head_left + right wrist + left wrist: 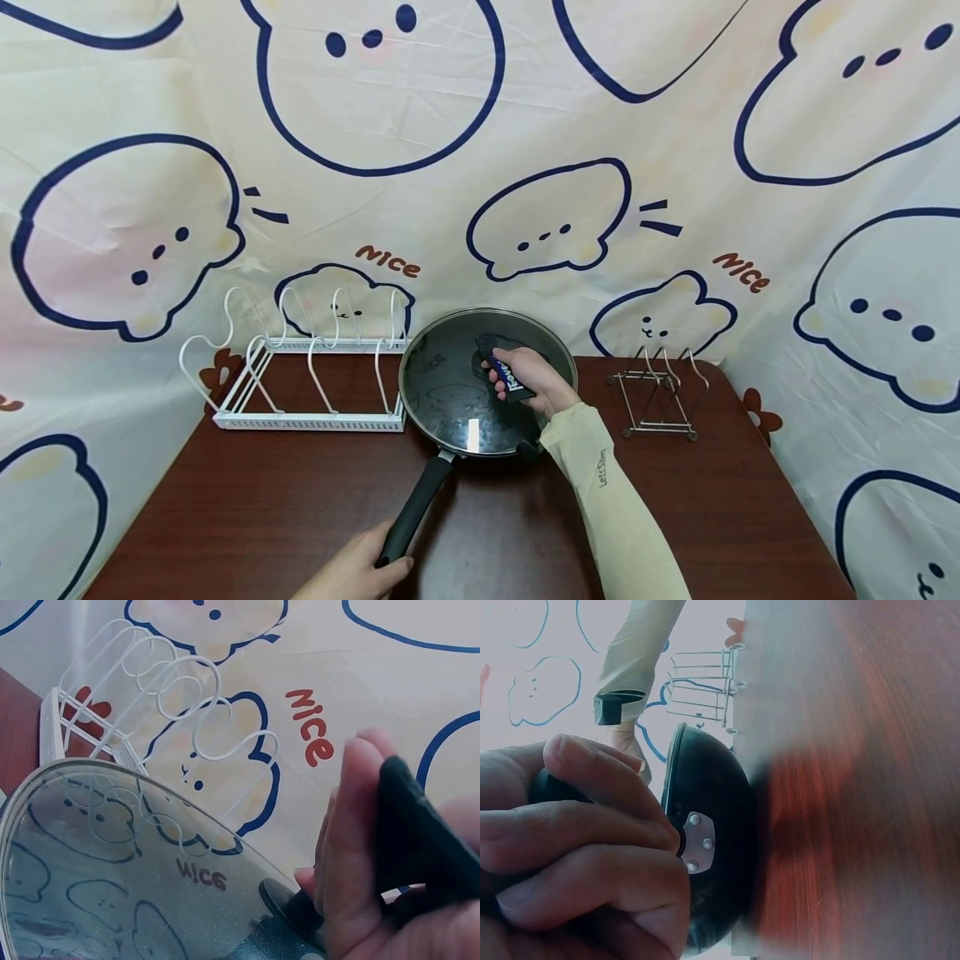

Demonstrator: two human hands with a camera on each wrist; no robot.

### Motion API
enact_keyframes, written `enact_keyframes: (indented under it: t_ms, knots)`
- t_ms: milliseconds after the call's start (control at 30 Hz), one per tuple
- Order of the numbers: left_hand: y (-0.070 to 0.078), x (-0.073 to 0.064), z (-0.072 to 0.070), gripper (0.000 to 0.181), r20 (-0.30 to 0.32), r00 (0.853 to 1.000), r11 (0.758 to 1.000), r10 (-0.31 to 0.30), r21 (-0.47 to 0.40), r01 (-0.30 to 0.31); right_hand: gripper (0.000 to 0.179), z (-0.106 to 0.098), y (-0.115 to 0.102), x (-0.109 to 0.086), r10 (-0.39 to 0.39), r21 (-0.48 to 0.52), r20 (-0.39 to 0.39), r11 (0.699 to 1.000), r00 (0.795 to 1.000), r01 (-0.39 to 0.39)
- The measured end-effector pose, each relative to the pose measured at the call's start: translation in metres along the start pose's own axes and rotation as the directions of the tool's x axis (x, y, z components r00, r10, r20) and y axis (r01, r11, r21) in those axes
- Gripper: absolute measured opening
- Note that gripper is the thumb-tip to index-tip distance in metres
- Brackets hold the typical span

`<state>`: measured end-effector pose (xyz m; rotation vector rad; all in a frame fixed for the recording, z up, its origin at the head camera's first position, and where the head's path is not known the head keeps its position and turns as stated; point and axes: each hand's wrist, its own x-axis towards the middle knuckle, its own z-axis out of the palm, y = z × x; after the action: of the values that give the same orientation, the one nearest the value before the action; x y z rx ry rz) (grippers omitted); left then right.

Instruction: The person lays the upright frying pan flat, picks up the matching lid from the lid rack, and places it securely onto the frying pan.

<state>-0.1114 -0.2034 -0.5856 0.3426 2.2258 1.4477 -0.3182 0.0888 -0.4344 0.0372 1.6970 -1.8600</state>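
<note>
A dark, round-bottomed wok [716, 780] with a glass lid [442, 392] over its top is at the middle of the table. My left hand [360, 562] grips the wok's long black handle [416, 508], fingers curled round it in the left wrist view. With my right hand [538, 379] I hold the lid's black upright handle [510, 379], which carries a white-lettered label. The right wrist view shows fingers and thumb around that handle [427, 832], just above the lid's round black base. Wall drawings reflect in the glass [75, 900].
Left of the wok stands a white wire rack [307, 422] with tall curved dividers, its right end close to the lid's rim. A smaller metal rack [660, 429] stands to the right. Behind the brown table [247, 517] hangs a cloth [525, 125] printed with cartoon drawings.
</note>
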Motion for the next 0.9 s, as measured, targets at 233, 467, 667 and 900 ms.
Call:
enact_keyframes:
  t_ms: [233,467,667,900]
  knots:
    - [0.066,-0.022,-0.001,0.021,-0.003,0.998,0.998,0.06,-0.014,-0.06,0.045,-0.001,0.0,0.0,0.005,0.019,-0.013,1.0,1.0,-0.005]
    - [0.056,-0.016,-0.006,0.031,0.034,0.999,0.996,0.042,0.073,-0.045,0.044,-0.003,0.0,-0.002,-0.001,0.037,-0.017,0.999,1.0,0.002]
    - [0.083,-0.025,-0.01,0.036,0.014,1.0,0.997,0.017,0.079,-0.018,0.05,-0.007,0.001,-0.005,-0.038,-0.013,-0.03,0.999,0.999,0.038]
    - [0.103,-0.031,-0.019,0.032,-0.1,0.995,0.977,0.024,0.215,-0.002,0.051,-0.013,-0.004,-0.019,-0.095,-0.178,-0.069,0.981,0.993,0.081]
